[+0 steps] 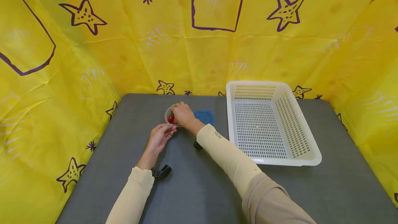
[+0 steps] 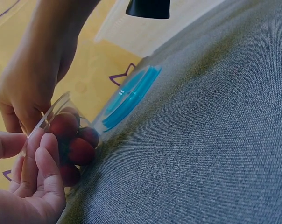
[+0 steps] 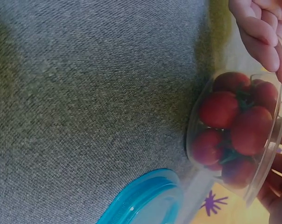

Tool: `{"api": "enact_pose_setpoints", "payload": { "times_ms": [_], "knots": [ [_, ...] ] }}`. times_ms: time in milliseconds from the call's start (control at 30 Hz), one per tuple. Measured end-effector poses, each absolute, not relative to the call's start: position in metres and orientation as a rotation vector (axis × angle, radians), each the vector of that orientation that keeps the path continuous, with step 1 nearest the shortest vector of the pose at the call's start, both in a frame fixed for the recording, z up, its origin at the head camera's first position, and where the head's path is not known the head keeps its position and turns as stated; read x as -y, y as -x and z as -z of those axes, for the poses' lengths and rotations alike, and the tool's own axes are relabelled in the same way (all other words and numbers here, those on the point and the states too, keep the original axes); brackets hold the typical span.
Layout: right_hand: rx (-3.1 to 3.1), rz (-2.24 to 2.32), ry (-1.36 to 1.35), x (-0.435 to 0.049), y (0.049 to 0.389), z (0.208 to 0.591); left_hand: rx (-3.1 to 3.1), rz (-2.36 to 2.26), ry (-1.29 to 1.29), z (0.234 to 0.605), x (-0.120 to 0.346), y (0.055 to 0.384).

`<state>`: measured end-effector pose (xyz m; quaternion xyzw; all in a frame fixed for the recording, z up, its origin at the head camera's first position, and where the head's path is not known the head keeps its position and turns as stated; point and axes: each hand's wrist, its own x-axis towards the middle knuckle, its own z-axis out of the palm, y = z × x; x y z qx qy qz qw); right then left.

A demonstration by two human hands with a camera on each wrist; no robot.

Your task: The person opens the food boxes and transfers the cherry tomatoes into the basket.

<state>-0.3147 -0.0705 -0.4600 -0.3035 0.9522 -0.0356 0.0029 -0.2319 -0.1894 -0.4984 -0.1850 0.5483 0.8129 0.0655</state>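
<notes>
Evidently, in the head view the work centres on a clear container [image 1: 166,116] of red tomatoes [image 1: 170,119] at the far left-centre of the grey table [image 1: 192,189]. The left hand [image 1: 159,137] pinches its near rim, while the right hand [image 1: 184,115] reaches over the opening. A blue lid [image 1: 204,117] lies just to the right, and only this view shows the whole white basket [image 1: 280,161] farther right. I judge the step in hand to be fingers working among the fruit as the other hand steadies the container; the next move seems to call for a steady rim and a gentle pull.

The left wrist view shows what the head view hides: thumb and fingertips meeting at the rim, with tomatoes stacked behind the transparent wall. The right hand's fingertips are hidden past that rim.

The right wrist view adds green stems between the tomatoes. Whether the right hand grips one, I cannot tell.
</notes>
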Motion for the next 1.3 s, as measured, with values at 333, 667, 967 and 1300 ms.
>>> {"api": "enact_pose_setpoints", "payload": {
  "times_ms": [333,667,967,1300],
  "knots": [
    [-3.046,0.181,0.943,0.069,0.319,0.464,-1.663,-2.451,0.607,0.497,0.189,0.232],
    [-2.984,0.248,0.954,0.065,0.321,0.46,-1.662,-2.445,0.573,0.498,0.19,0.232],
    [-2.942,0.389,0.977,0.059,0.323,0.449,-1.669,-2.435,0.574,0.498,0.189,0.232],
    [-2.872,0.565,0.988,0.053,0.322,0.432,-1.66,-2.431,0.572,0.498,0.19,0.232]
  ]
}}
